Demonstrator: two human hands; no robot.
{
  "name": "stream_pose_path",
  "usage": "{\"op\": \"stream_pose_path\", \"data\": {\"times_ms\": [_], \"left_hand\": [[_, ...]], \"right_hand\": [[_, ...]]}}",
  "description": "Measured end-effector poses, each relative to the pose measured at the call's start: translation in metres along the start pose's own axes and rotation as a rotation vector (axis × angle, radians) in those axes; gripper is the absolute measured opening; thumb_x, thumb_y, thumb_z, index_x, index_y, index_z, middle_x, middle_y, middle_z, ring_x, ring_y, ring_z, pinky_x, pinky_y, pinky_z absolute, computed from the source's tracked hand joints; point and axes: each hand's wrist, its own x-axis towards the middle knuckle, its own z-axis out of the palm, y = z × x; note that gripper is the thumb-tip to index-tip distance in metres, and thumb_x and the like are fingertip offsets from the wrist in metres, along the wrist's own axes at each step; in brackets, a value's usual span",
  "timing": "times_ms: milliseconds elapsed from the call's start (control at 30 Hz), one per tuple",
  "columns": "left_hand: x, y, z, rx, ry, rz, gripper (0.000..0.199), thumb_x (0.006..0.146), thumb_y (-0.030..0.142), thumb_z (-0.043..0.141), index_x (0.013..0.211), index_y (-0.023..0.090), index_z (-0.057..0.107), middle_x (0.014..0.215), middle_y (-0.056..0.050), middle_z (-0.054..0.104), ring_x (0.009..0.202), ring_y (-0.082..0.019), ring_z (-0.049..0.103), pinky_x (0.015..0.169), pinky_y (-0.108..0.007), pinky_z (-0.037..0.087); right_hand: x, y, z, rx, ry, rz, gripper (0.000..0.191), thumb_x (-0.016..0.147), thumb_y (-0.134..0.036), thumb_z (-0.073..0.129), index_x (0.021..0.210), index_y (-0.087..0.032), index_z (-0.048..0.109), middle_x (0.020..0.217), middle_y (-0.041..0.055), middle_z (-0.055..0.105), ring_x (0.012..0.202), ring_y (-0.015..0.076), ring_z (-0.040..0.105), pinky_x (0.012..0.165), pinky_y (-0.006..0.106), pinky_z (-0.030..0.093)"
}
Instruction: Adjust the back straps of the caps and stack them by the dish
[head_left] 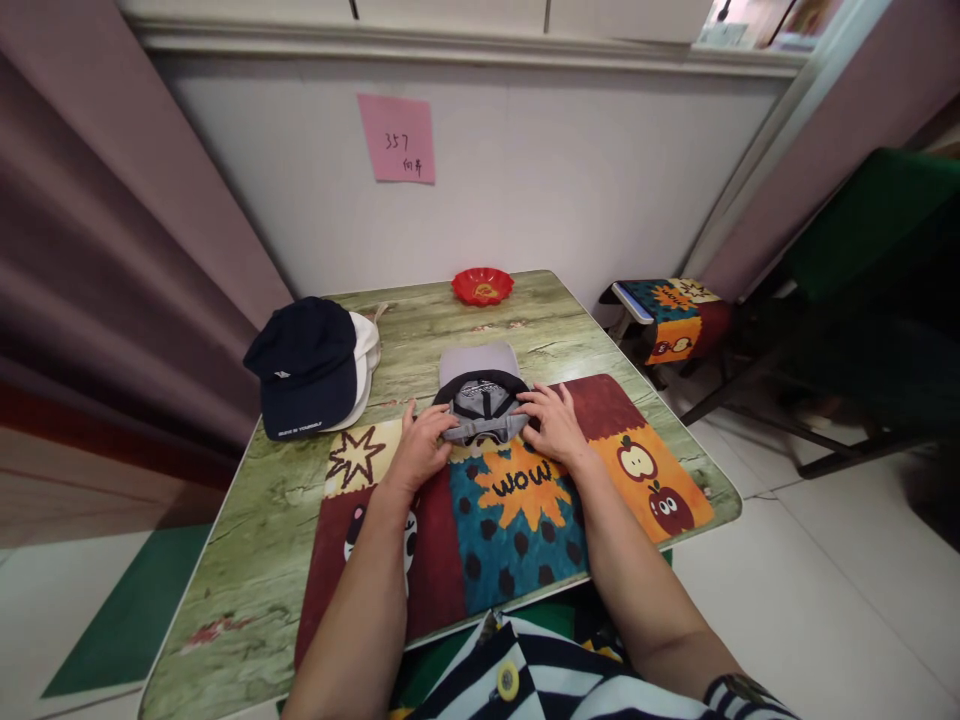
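One grey cap (480, 398), upturned and lined with dark bands, sits at the mat's (517, 560) far edge, brim pointing away from the person. Left hand (422, 447) and right hand (555, 428) grasp its near sides, fingers bent. Left of the grey cap, two caps: navy cap (307, 365) over white cap (365, 365). Beyond it, one red dish (463, 287), gold-marked inside.

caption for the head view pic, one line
Two bare hands touch an upturned grey fabric cap above a colourful patterned mat.
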Motion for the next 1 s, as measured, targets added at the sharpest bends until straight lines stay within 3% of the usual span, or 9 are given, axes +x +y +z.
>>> {"op": "stream_pose_path", "data": {"times_ms": [100,167,333,500,600,733,800,900,1000], "left_hand": [[-0.004,-0.002,-0.010,0.076,0.044,0.007,0.059,0.072,0.003,0.047,0.125,0.025,0.065,0.138,-0.010,0.062,0.137,-0.029,0.049,0.120,-0.060,0.015],[-0.005,-0.008,-0.020,0.157,0.079,-0.010,0.067,0.075,0.002,0.044,0.137,0.024,0.057,0.148,-0.012,0.053,0.141,-0.028,0.043,0.120,-0.058,0.019],[0.006,-0.029,-0.038,0.300,0.049,0.024,0.068,0.080,0.003,0.046,0.145,0.023,0.052,0.153,-0.014,0.047,0.143,-0.031,0.040,0.120,-0.057,0.021],[0.028,-0.032,-0.033,0.342,-0.084,0.128,0.061,0.084,0.002,0.043,0.140,0.022,0.058,0.150,-0.014,0.051,0.143,-0.030,0.041,0.119,-0.057,0.025],[0.039,-0.031,-0.035,0.285,-0.143,0.158,0.056,0.083,0.002,0.047,0.131,0.024,0.066,0.145,-0.013,0.057,0.140,-0.030,0.045,0.118,-0.058,0.026],[0.048,-0.023,-0.062,-0.009,-0.123,0.102,0.040,0.081,0.008,0.052,0.108,0.025,0.076,0.134,-0.009,0.066,0.139,-0.029,0.046,0.119,-0.059,0.025],[0.053,-0.013,-0.082,-0.293,-0.104,0.007,0.029,0.083,0.015,0.055,0.101,0.024,0.076,0.125,-0.008,0.071,0.131,-0.029,0.054,0.115,-0.054,0.034],[0.064,-0.001,-0.106,-0.781,0.008,-0.242,0.018,0.084,0.031,0.067,0.092,0.018,0.075,0.096,-0.008,0.077,0.094,-0.025,0.071,0.090,-0.038,0.055],[0.079,0.001,-0.109,-1.175,0.183,-0.494,0.026,0.076,0.039,0.078,0.078,0.015,0.069,0.069,-0.004,0.072,0.063,-0.017,0.068,0.063,-0.025,0.056]], "right_hand": [[0.002,0.003,-0.013,0.041,0.000,-0.037,0.063,0.074,-0.010,0.051,0.133,-0.028,0.061,0.140,0.0051,0.061,0.141,0.0295,0.042,0.119,0.063,0.016],[0.009,0.010,-0.024,0.010,0.039,-0.036,0.068,0.075,-0.007,0.049,0.139,-0.028,0.056,0.142,0.0057,0.059,0.139,0.0283,0.045,0.118,0.062,0.020],[0.042,0.025,-0.040,-0.197,0.029,-0.120,0.068,0.077,-0.003,0.051,0.141,-0.027,0.056,0.144,0.0087,0.057,0.138,0.0296,0.045,0.118,0.060,0.021],[0.067,0.026,-0.023,-0.302,-0.159,-0.325,0.058,0.088,-0.007,0.050,0.141,-0.029,0.056,0.149,0.0098,0.052,0.142,0.0295,0.040,0.119,0.057,0.019],[0.073,0.026,-0.018,-0.274,-0.189,-0.374,0.044,0.089,-0.011,0.052,0.127,-0.028,0.068,0.146,0.0100,0.056,0.139,0.0304,0.044,0.118,0.058,0.019],[0.083,0.016,-0.040,-0.069,-0.153,-0.399,0.035,0.086,-0.009,0.053,0.107,-0.026,0.075,0.139,0.0076,0.062,0.133,0.0288,0.050,0.118,0.059,0.018],[0.091,0.005,-0.058,0.150,-0.133,-0.378,0.031,0.086,-0.011,0.053,0.105,-0.025,0.074,0.133,0.0064,0.066,0.124,0.0255,0.058,0.116,0.054,0.027],[0.107,-0.016,-0.079,0.572,-0.139,-0.241,0.021,0.091,-0.022,0.053,0.099,-0.020,0.072,0.104,0.0052,0.075,0.096,0.0202,0.067,0.091,0.037,0.049],[0.124,-0.030,-0.071,0.951,-0.155,0.040,0.025,0.092,-0.040,0.059,0.093,-0.017,0.071,0.082,0.0013,0.072,0.075,0.0161,0.064,0.069,0.026,0.049]]}}
